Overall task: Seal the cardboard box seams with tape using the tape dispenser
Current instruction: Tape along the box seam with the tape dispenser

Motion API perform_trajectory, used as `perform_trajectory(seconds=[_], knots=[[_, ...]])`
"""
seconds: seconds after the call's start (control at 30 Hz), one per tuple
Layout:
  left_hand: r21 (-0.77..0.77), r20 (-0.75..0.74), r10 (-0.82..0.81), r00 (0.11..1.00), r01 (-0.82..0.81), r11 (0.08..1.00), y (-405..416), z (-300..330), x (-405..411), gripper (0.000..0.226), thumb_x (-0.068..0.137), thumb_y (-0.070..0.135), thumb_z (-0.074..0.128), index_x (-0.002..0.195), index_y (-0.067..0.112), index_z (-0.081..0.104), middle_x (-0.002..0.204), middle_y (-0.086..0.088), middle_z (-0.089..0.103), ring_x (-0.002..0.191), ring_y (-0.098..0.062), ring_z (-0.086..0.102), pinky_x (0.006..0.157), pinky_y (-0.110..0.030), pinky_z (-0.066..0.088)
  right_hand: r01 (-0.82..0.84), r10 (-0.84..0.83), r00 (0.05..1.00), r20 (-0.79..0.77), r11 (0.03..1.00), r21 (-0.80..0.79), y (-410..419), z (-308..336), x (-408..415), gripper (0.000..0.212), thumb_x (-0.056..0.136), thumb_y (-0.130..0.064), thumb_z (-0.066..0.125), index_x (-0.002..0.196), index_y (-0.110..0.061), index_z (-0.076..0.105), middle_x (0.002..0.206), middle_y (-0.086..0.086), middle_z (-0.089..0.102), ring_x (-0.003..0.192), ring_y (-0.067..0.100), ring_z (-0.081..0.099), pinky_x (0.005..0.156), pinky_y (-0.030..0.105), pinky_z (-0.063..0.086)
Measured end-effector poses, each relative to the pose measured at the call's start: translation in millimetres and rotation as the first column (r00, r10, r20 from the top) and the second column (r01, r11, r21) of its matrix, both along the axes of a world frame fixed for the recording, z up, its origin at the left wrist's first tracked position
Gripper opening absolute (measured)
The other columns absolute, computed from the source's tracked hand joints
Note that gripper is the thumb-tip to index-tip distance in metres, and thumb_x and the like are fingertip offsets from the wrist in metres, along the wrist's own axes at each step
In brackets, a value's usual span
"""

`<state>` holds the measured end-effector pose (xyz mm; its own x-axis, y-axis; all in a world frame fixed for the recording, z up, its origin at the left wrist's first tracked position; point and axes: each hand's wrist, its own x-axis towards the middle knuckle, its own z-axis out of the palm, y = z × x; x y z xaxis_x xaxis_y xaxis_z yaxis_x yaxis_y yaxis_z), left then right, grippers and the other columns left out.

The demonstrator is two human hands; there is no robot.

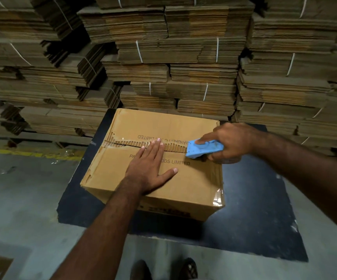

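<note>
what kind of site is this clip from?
Likely a packaging warehouse or carton store: strapped bundles of flattened cardboard stacked high behind, a bare concrete floor with a yellow line, and a cardboard box being taped on a dark board.

The cardboard box (183, 184) is tan with dark print, the tape dispenser (204, 148) light blue, the tabletop (254, 199) dark navy.
</note>
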<state>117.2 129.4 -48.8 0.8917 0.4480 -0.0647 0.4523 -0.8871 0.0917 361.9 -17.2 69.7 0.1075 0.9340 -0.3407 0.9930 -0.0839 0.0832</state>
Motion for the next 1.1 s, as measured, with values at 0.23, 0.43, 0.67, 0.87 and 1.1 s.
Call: perform_trajectory(seconds=[0.23, 0.43, 0.67, 0.87, 1.1], knots=[[-0.022, -0.013, 0.014, 1.000, -0.014, 1.000, -15, 1, 9, 0.099, 0.088, 0.078, 0.006, 0.158, 0.010, -0.008, 0.166, -0.007, -0.016, 0.153, -0.019, -0.014, 0.125, -0.043, -0.001, 0.000, -0.001, 0.998, 0.068, 1.000, 0.010, 16, -3, -14, 0.061, 0.080, -0.068, 0.059, 0.137, -0.051, 0.046, 0.122, -0.009, 0.063, 0.109, 0.015, 0.058, 0.076, 0.034, 0.049], [-0.038, 0.008, -0.099, 0.995, 0.099, 0.994, -39, 1, 40, 0.093, 0.095, 0.072, 0.015, 0.158, 0.006, -0.003, 0.166, -0.013, -0.012, 0.154, -0.022, -0.011, 0.124, -0.040, -0.005, 0.005, -0.006, 0.996, 0.084, 1.000, 0.015, 13, -2, -16, 0.060, 0.082, -0.065, 0.058, 0.139, -0.049, 0.046, 0.121, -0.006, 0.063, 0.108, 0.016, 0.058, 0.077, 0.034, 0.049], [-0.050, 0.013, -0.111, 0.994, 0.111, 0.993, -36, 0, 53, 0.092, 0.094, 0.073, 0.016, 0.159, 0.010, -0.003, 0.167, -0.008, -0.012, 0.154, -0.018, -0.010, 0.125, -0.042, -0.003, 0.010, -0.010, 0.997, 0.076, 1.000, 0.008, 15, -1, -13, 0.061, 0.081, -0.066, 0.059, 0.138, -0.048, 0.046, 0.117, -0.008, 0.064, 0.105, 0.015, 0.059, 0.076, 0.032, 0.048], [-0.028, -0.024, -0.084, 0.996, 0.083, 0.996, -37, -2, 53, 0.092, 0.093, 0.074, 0.011, 0.159, 0.011, -0.005, 0.167, -0.007, -0.013, 0.154, -0.018, -0.010, 0.125, -0.043, 0.000, -0.010, 0.012, 0.998, 0.055, 1.000, -0.029, 18, 1, -8, 0.061, 0.080, -0.069, 0.057, 0.137, -0.052, 0.046, 0.117, -0.011, 0.063, 0.103, 0.013, 0.058, 0.077, 0.033, 0.051], [-0.023, -0.043, -0.080, 0.996, 0.079, 0.997, -37, 0, 50, 0.094, 0.091, 0.076, 0.006, 0.158, 0.011, -0.007, 0.166, -0.007, -0.015, 0.153, -0.017, -0.012, 0.125, -0.041, -0.001, 0.059, -0.060, 0.998, -0.014, 0.996, -0.073, -30, 12, 26, 0.060, 0.088, -0.062, 0.058, 0.144, -0.051, 0.040, 0.102, -0.015, 0.047, 0.088, 0.005, 0.046, 0.073, 0.027, 0.044]])
